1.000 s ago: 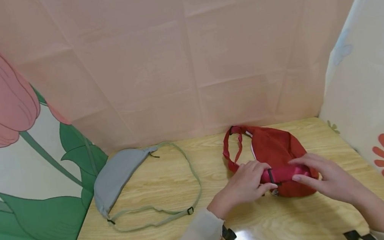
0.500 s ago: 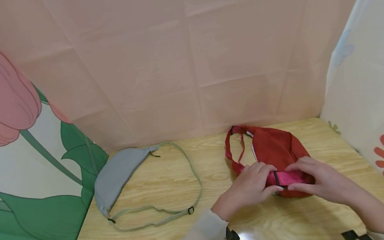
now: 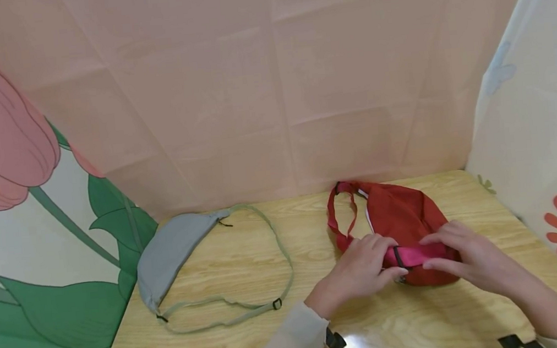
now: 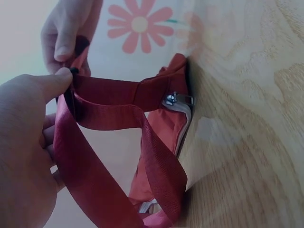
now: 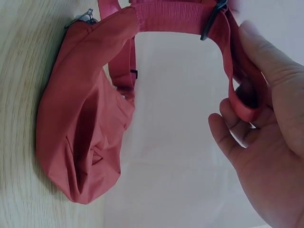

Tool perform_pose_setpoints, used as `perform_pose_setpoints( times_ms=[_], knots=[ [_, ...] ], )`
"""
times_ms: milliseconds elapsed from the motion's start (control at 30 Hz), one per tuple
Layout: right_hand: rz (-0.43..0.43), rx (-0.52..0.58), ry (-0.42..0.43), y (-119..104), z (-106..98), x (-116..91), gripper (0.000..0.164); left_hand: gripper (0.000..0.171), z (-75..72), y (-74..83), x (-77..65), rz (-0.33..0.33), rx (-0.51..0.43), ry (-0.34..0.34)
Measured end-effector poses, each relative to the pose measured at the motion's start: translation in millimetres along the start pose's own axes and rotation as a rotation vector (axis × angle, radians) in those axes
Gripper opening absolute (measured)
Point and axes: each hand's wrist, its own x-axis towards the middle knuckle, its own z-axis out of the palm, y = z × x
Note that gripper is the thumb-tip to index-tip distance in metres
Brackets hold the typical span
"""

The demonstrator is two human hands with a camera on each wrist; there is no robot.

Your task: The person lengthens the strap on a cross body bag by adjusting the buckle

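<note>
The red bag (image 3: 401,213) lies right of centre in the head view, on the table (image 3: 254,347), its strap (image 3: 421,254) drawn up across the near end. The left hand (image 3: 354,269) pinches the strap beside the black slider (image 3: 398,257), thumb and fingers close together. The right hand (image 3: 482,261) has thumb and fingers curled round the loop beyond it; how firmly they press, I cannot tell.

The step seems to be adjusting the strap at the slider. To do it well, the left pinch should steady the slider while the right hand feeds webbing evenly — flat and square to the bar, since a twist would likely jam it. The right wrist view shows slack bowing towards the lower right of the slider; easing it through in short pulls should keep the light bag from skidding. The grey bag (image 3: 173,255), at lower left, sits well apart — no hindrance.
</note>
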Motion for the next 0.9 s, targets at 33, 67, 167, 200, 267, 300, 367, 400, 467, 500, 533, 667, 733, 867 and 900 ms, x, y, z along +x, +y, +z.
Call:
perform_pose_setpoints(
  times_ms=[33, 67, 167, 200, 267, 300, 367, 400, 467, 500, 533, 667, 733, 867, 900],
  knots=[
    [0.0, 0.001, 0.007, 1.0, -0.6, -0.7, 0.049, 0.052, -0.1, -0.4, -0.3, -0.006, -0.004, 0.0],
    [0.0, 0.002, 0.015, 1.8, -1.3, -1.3, 0.049, 0.052, -0.3, -0.7, -0.5, -0.011, -0.003, 0.001],
    [0.001, 0.006, 0.035, 5.1, -3.6, -3.6, 0.051, 0.052, -0.3, -1.8, -0.7, -0.019, 0.009, 0.009],
    [0.002, 0.007, 0.04, 6.0, -4.4, -4.2, 0.052, 0.052, -0.1, -2.2, -0.7, -0.017, 0.013, 0.011],
    [0.0, 0.003, 0.044, 7.3, -5.4, -5.1, 0.052, 0.051, 0.3, -2.6, -0.5, -0.012, 0.02, 0.014],
    [-0.001, -0.002, 0.044, 7.8, -5.9, -5.5, 0.053, 0.051, 0.7, -2.6, -0.2, -0.012, 0.016, 0.01],
    [0.007, 0.002, 0.038, 8.1, -6.8, -5.8, 0.053, 0.052, 1.1, -2.2, 0.7, -0.011, 0.012, 0.002],
    [0.012, 0.007, 0.029, 7.7, -7.1, -5.8, 0.054, 0.052, 1.1, -2.1, 1.2, -0.011, 0.009, -0.004],
    [0.027, 0.009, 0.003, 6.1, -6.8, -5.5, 0.053, 0.052, 0.8, -1.3, 1.6, -0.007, 0.017, -0.012],
    [0.029, 0.016, -0.01, 4.5, -6.5, -4.9, 0.052, 0.052, 0.8, -0.9, 1.8, -0.001, 0.025, -0.011],
    [0.036, 0.02, -0.026, 3.1, -5.9, -4.4, 0.052, 0.052, 1.1, -0.2, 2.1, 0.008, 0.041, -0.005],
    [0.031, 0.018, -0.068, -3.3, -1.6, -0.5, 0.048, 0.052, 2.2, 2.5, 2.7, 0.038, 0.087, 0.014],
    [0.035, 0.011, -0.081, -5.5, 0.7, 1.5, 0.047, 0.052, 2.9, 3.2, 2.8, 0.045, 0.098, 0.023],
    [0.034, 0.012, -0.096, -8.2, 3.1, 3.2, 0.046, 0.052, 3.1, 3.7, 1.5, 0.046, 0.099, 0.027],
    [0.034, 0.012, -0.096, -8.7, 3.4, 3.2, 0.045, 0.052, 2.9, 3.7, 1.3, 0.046, 0.097, 0.027]
  ],
)
